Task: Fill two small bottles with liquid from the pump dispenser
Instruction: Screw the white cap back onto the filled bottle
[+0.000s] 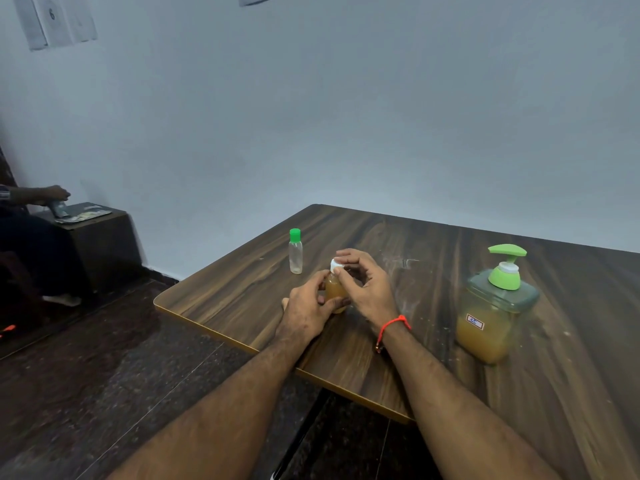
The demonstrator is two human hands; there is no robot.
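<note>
My left hand [309,308] grips a small amber-filled plastic bottle [335,292]; my right hand [367,282] pinches its white cap [336,265]. Beyond them, an empty clear green-capped bottle [295,251]; right, a half-full green pump dispenser [495,306].

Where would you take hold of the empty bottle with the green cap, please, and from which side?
Grip the empty bottle around its clear body, below the green cap. It stands upright and apart from the other things, so a sideways grasp suits it. Probably come from the near right, where the right hand is.
</note>
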